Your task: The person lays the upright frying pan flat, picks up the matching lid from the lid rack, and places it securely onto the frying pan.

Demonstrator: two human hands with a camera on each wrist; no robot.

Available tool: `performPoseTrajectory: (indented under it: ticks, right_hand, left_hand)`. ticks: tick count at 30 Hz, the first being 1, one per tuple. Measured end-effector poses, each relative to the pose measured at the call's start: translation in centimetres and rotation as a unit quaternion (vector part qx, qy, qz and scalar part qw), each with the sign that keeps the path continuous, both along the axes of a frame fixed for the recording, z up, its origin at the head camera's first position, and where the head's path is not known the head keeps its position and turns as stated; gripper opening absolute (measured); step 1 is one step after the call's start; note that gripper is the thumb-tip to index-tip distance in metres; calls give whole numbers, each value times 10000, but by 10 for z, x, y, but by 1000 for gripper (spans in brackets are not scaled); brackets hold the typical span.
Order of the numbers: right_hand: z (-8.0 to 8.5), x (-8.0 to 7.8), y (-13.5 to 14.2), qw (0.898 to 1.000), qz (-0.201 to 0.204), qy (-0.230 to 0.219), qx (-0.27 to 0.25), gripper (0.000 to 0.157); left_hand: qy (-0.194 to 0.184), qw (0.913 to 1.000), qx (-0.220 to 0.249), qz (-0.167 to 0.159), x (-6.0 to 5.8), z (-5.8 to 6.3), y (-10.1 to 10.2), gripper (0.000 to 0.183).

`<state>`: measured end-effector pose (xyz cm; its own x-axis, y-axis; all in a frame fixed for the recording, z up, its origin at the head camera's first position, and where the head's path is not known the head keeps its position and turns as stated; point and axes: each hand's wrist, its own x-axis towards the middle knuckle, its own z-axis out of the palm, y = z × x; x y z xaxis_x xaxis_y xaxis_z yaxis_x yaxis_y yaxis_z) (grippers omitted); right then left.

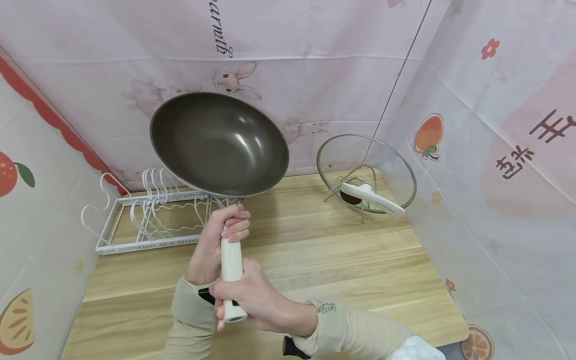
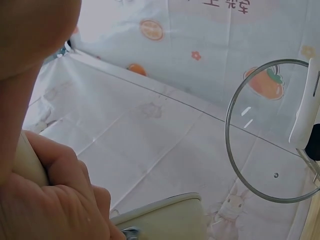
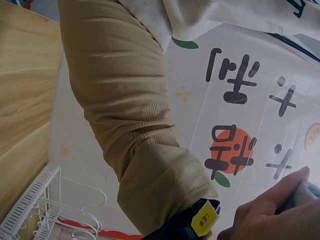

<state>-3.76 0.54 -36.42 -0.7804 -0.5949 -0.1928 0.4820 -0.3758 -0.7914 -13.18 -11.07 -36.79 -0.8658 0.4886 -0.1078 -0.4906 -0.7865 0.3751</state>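
A dark-lined frying pan (image 1: 220,145) is held up above the table, its cooking surface facing me and its cream handle (image 1: 232,262) pointing down toward my body. My left hand (image 1: 220,240) grips the handle close to the pan. Lower down, my right hand (image 1: 256,295) grips the same handle near its end. In the left wrist view the left hand (image 2: 60,195) curls round the handle, and part of the pan's pale outer side (image 2: 165,220) shows. Only some fingers of the right hand (image 3: 270,212) and the handle end appear in the right wrist view.
A white wire dish rack (image 1: 153,245) stands at the table's back left, partly behind the pan. At the back right, a glass lid (image 1: 382,165) with a white handle leans upright in a wire stand (image 1: 362,216). Printed cloth walls (image 1: 324,80) enclose the wooden table (image 1: 337,255).
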Motion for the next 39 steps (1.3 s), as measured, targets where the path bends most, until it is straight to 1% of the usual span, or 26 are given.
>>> performPoseTrajectory:
  ticks: [6,12,17,23,27,30,34,39]
  right_hand:
    - [0,-2,1,9999,102,116,-11,17]
    - [0,-3,1,9997,145,177,-23,15]
    - [1,-3,2,9991,287,219,-229,16]
    - [1,-3,5,9968,544,266,-522,22]
    - [1,-3,7,9958,661,254,-582,23]
    - [2,-4,7,9952,735,253,-586,23]
    - [3,-4,7,9948,787,267,-590,23]
    - [3,-3,8,9942,817,313,-626,23]
  left_hand:
    - [89,9992,392,-80,-1,-3,-1,27]
    - [131,9966,757,-281,-3,-4,-3,24]
    - [99,9938,1025,-415,-4,-5,-4,21]
    - [-164,9867,1518,-566,-4,-7,-5,17]
    - [-130,9812,1801,-684,-2,-9,-5,13]
    - [-46,9796,1875,-718,-2,-9,-6,13]
    - [-60,9788,1899,-760,-2,-8,-6,12]
    - [1,9729,2084,-1004,-4,-8,-6,12]
